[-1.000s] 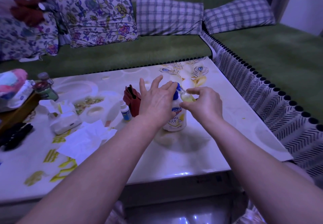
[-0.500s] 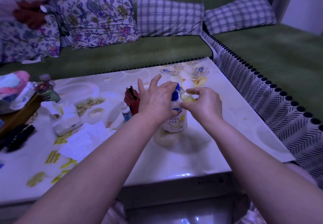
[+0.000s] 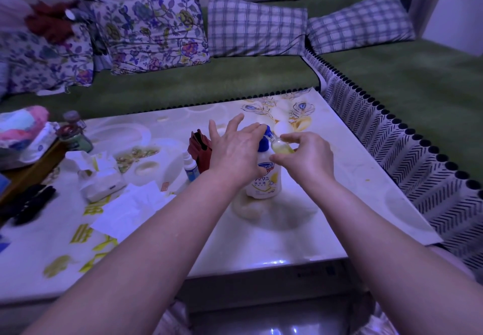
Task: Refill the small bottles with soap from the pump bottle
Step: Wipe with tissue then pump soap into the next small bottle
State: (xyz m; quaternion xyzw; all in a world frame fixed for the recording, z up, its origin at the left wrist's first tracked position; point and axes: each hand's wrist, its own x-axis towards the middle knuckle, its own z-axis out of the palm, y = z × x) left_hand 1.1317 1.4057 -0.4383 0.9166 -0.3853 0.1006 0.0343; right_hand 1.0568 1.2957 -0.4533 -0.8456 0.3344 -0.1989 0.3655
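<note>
A white pump bottle (image 3: 264, 180) with a blue pump head stands upright in the middle of the table (image 3: 261, 230). My left hand (image 3: 235, 151) lies on top of the pump head with straight fingers pressing it. My right hand (image 3: 305, 159) pinches a small clear bottle (image 3: 281, 147) holding yellowish soap, tilted with its mouth at the pump's spout. Another small bottle (image 3: 190, 167), white with a blue label, stands on the table just left of my left hand.
A dark red holder (image 3: 200, 147) stands behind the white-and-blue bottle. Tissues (image 3: 100, 177) and paper sheets (image 3: 130, 209) lie at the left, with a jar (image 3: 74, 136) and a dark object (image 3: 28, 204). A green sofa with cushions (image 3: 256, 28) surrounds the table.
My left hand stays on the pump head and my right hand keeps the small bottle at the spout. The view has shifted slightly.
</note>
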